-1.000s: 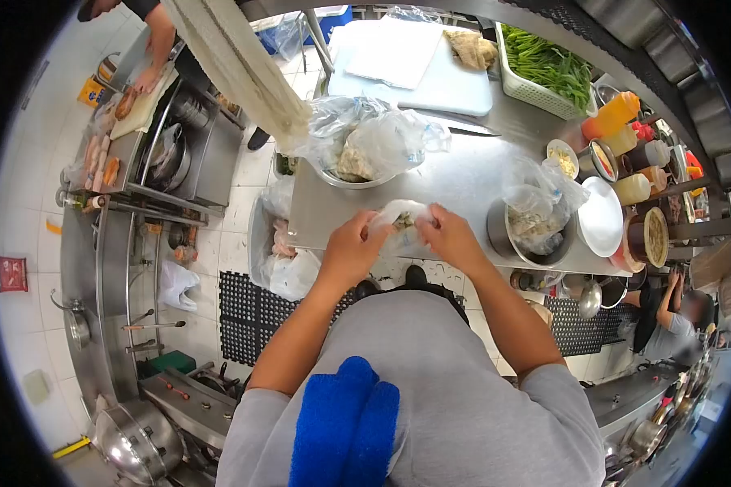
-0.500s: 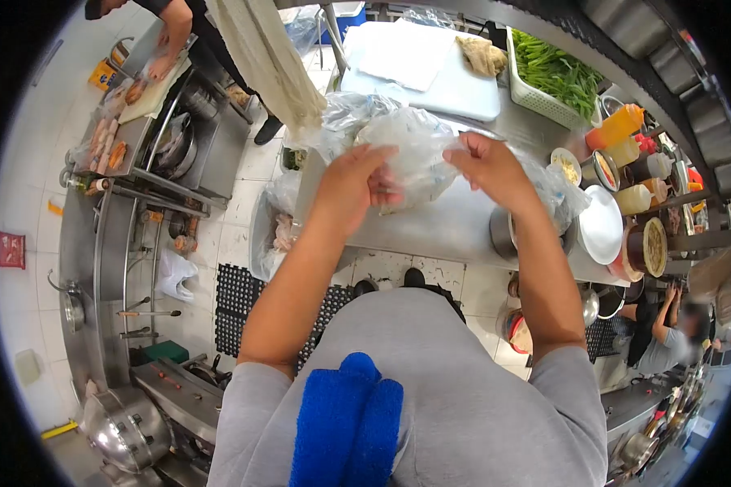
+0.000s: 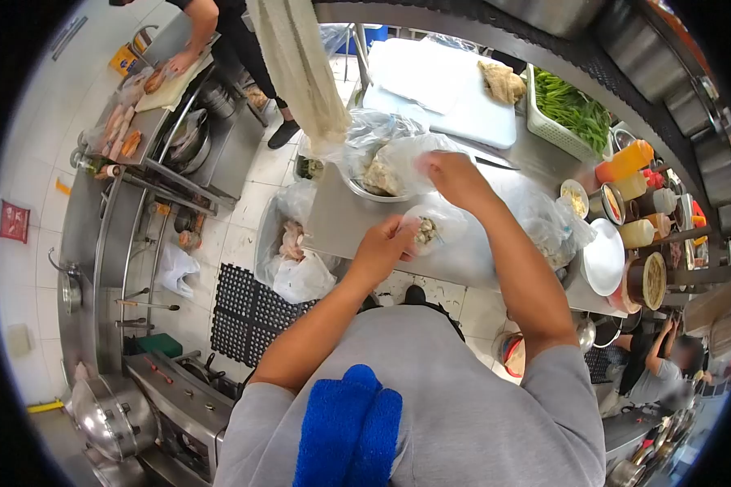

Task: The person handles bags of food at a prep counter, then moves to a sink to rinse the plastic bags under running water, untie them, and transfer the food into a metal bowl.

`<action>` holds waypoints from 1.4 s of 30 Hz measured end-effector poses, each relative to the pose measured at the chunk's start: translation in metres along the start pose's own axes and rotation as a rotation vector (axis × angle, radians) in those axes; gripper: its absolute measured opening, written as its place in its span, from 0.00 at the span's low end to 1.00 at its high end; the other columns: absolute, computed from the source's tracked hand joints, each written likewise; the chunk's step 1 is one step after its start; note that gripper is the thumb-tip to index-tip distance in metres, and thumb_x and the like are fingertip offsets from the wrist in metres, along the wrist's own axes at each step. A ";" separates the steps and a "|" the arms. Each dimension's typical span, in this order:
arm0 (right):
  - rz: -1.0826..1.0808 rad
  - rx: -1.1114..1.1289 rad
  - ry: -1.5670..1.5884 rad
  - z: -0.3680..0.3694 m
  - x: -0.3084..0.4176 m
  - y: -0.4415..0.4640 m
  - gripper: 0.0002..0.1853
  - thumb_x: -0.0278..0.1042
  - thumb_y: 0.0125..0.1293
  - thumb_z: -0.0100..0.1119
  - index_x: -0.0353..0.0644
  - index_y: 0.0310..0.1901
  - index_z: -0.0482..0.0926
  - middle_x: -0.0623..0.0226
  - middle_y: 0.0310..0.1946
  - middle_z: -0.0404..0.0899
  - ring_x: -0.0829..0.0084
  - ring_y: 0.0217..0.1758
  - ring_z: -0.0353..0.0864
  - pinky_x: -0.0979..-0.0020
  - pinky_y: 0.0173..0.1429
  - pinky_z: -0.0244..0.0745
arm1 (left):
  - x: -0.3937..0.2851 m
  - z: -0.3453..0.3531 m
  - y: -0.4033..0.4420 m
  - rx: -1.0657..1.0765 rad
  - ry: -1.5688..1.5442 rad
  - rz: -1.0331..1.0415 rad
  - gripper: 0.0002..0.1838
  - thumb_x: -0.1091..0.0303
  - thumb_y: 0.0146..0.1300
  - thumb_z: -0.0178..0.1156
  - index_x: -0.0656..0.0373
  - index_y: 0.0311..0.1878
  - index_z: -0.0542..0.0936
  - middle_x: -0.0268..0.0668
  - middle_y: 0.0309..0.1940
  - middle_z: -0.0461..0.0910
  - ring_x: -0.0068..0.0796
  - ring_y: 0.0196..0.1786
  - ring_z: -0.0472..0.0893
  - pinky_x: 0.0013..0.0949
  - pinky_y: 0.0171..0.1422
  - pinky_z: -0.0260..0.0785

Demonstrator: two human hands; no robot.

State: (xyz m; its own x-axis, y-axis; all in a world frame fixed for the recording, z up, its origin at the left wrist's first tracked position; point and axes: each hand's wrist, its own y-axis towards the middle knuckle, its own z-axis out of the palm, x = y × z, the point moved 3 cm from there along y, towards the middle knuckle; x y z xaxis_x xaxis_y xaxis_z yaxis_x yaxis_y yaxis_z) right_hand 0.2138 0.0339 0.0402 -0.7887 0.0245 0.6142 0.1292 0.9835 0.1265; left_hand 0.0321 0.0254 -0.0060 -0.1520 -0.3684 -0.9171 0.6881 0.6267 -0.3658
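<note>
My left hand (image 3: 384, 247) is closed on the edge of a small clear plastic bag (image 3: 425, 230) with pale and dark bits inside, held over the counter's front edge. Above it, my right hand (image 3: 460, 183) is closed at a larger clear plastic bag (image 3: 418, 150); its fingertips are slightly blurred. That bag lies open in a metal bowl (image 3: 374, 195), around pale lumpy food (image 3: 379, 176). More crumpled plastic bags (image 3: 548, 219) lie to the right of my right forearm.
White cutting boards (image 3: 443, 89), a knife (image 3: 497, 163) and a basket of greens (image 3: 571, 109) are at the back. Sauce bottles (image 3: 625, 161) and a white plate (image 3: 603, 257) stand right. A bagged bin (image 3: 270, 239) is below left. A co-worker's hand (image 3: 183, 61) works at the left counter.
Both hands were on the large bag. My left hand has come down toward me with a small bag; my right has moved left beside the bowl, now visible. The view has shifted slightly.
</note>
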 end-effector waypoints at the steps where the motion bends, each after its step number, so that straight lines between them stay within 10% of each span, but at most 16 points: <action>1: -0.009 0.003 -0.002 0.004 0.000 0.011 0.11 0.26 0.58 0.47 0.36 0.41 0.78 0.50 0.35 0.79 0.58 0.36 0.79 0.65 0.43 0.74 | 0.002 0.000 0.000 0.005 0.025 0.010 0.14 0.58 0.64 0.56 0.59 0.43 0.78 0.28 0.30 0.77 0.16 0.30 0.75 0.22 0.35 0.69; 3: -0.040 0.510 -0.437 0.039 -0.018 0.033 0.11 0.25 0.54 0.48 0.38 0.37 0.79 0.51 0.32 0.79 0.57 0.35 0.80 0.64 0.42 0.73 | 0.009 0.003 -0.002 -0.007 0.029 0.045 0.13 0.58 0.65 0.55 0.60 0.40 0.78 0.28 0.27 0.76 0.16 0.29 0.74 0.22 0.33 0.69; 10: -0.155 0.379 -0.861 0.094 -0.055 0.060 0.12 0.38 0.55 0.53 0.45 0.37 0.81 0.61 0.34 0.81 0.60 0.39 0.82 0.65 0.41 0.76 | 0.026 0.001 -0.007 0.026 0.041 0.017 0.14 0.61 0.66 0.54 0.61 0.47 0.78 0.28 0.33 0.78 0.15 0.35 0.75 0.21 0.37 0.69; 17: 0.071 0.182 -0.580 0.075 -0.020 0.050 0.16 0.46 0.62 0.46 0.49 0.44 0.79 0.64 0.41 0.81 0.63 0.45 0.81 0.66 0.44 0.76 | 0.020 -0.006 -0.014 -0.124 0.104 0.205 0.20 0.56 0.61 0.60 0.62 0.48 0.75 0.35 0.33 0.75 0.23 0.28 0.75 0.28 0.37 0.70; 19: 0.241 0.272 -0.579 0.070 -0.011 0.052 0.18 0.50 0.60 0.49 0.50 0.44 0.80 0.65 0.41 0.81 0.64 0.46 0.80 0.68 0.45 0.75 | -0.014 -0.011 -0.021 -0.440 0.582 0.538 0.28 0.53 0.56 0.63 0.62 0.55 0.71 0.42 0.38 0.75 0.33 0.31 0.77 0.35 0.41 0.71; 25: 0.110 0.686 -0.490 0.071 -0.048 0.069 0.19 0.49 0.60 0.50 0.51 0.48 0.78 0.64 0.45 0.80 0.66 0.51 0.78 0.69 0.51 0.73 | -0.043 -0.005 0.055 -0.419 0.556 0.329 0.22 0.60 0.59 0.59 0.63 0.52 0.73 0.40 0.35 0.78 0.29 0.36 0.80 0.32 0.40 0.71; 42: 0.278 0.609 -0.632 0.064 -0.036 0.065 0.15 0.41 0.61 0.49 0.53 0.46 0.82 0.64 0.46 0.80 0.63 0.51 0.79 0.68 0.50 0.74 | -0.037 -0.027 0.084 -0.299 0.270 0.221 0.10 0.65 0.62 0.55 0.63 0.38 0.76 0.35 0.27 0.79 0.21 0.25 0.80 0.24 0.25 0.72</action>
State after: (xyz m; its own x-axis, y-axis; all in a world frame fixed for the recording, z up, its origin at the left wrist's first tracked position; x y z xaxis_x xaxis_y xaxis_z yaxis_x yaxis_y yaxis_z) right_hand 0.2128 0.1085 -0.0234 -0.9816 0.1912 -0.0013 0.1658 0.8478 -0.5037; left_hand 0.0764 0.1105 -0.0072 -0.2313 -0.0364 -0.9722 0.4955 0.8556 -0.1500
